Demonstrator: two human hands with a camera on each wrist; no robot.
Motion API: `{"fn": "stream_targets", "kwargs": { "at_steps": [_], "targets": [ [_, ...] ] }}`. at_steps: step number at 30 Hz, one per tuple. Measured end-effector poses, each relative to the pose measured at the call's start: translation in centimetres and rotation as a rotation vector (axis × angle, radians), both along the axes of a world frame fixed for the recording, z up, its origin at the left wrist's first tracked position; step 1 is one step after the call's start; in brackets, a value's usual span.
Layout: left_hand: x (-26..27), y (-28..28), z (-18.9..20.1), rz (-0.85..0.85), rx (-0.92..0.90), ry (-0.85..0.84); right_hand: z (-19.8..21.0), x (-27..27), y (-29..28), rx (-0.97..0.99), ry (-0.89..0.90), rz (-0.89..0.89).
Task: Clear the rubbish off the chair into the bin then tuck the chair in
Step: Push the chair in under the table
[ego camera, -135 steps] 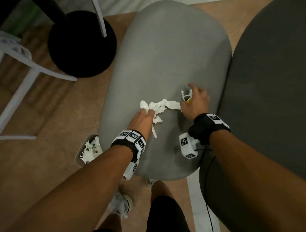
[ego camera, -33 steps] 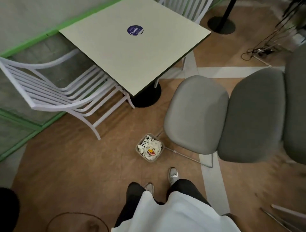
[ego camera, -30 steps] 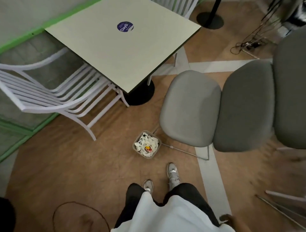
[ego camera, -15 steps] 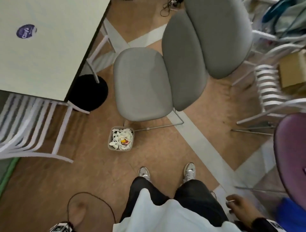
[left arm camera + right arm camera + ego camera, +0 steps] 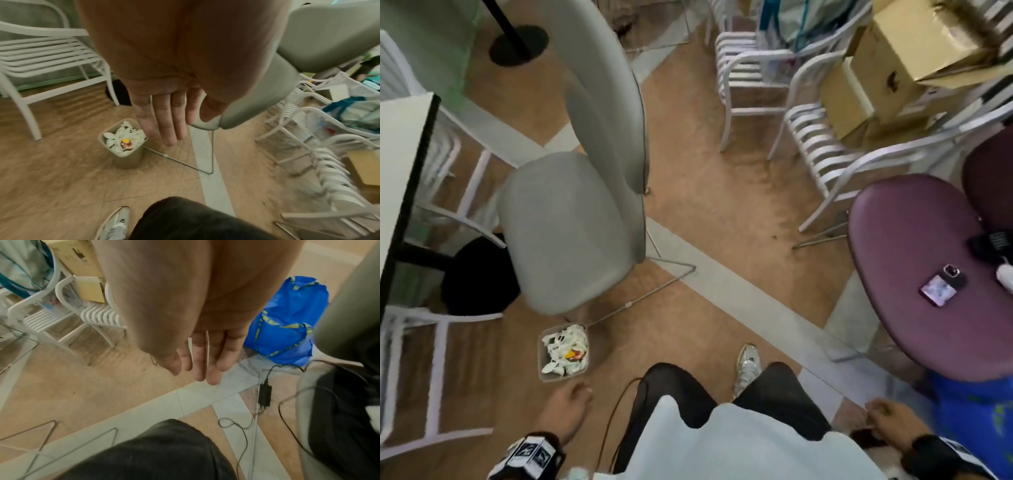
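- From the head view, the grey chair point(image 5: 565, 233) is standing with its seat bare, just beside the bench point(image 5: 400, 178) and not under it; the bin point(image 5: 563, 353) is sitting on the floor just in front of the chair's seat, holding the rubbish point(image 5: 566, 349), white scraps and a bit of yellow and red.
- That view is also showing a purple chair point(image 5: 914, 274) well to the right of the grey chair, with a phone point(image 5: 941, 286) lying on it, and cardboard boxes point(image 5: 887, 61) on white chairs behind.
- The left hand point(image 5: 164, 116) is hanging near the bin, fingers straight and relaxed, gripping nothing; the left wrist view is making this plain, while the head view is showing only its back.
- The right hand point(image 5: 203, 358) is hanging on the far side from the chair, fingers loose, holding nothing.
- Only the right wrist view is showing the blue bag point(image 5: 285, 321) and a black cable on the floor.
- The chair's back is being cut off at the top edge, and the rubbish is too small to sort out.
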State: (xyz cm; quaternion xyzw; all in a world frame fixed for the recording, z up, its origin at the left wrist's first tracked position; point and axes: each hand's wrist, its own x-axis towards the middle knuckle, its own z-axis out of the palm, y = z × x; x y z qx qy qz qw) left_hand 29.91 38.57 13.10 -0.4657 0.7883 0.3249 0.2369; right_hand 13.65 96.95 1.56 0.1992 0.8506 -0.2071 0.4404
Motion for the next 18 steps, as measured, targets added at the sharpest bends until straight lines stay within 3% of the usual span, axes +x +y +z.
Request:
{"fn": "stream_targets", "kwargs": {
  "at_steps": [5, 7, 12, 18],
  "targets": [
    [-5.9, 2.8, 1.2, -0.065, -0.057, 0.053, -0.4, -8.5, 2.2, -0.038, -0.034, 0.027],
    [-8.7, 2.3, 1.6, -0.053, -0.117, 0.085, 2.1, -11.6, -0.3, -0.033, -0.041, 0.131],
    [-19.8, 1.6, 3.8, 0.071, -0.147, 0.348, 3.5, -19.7, -5.3, -0.034, -0.031, 0.364],
    [-35.7, 1.1, 9.5, 0.282, -0.208, 0.726, 8.2, -30.8, -12.6, -0.001, 0.080, 0.632]
  ]
}}
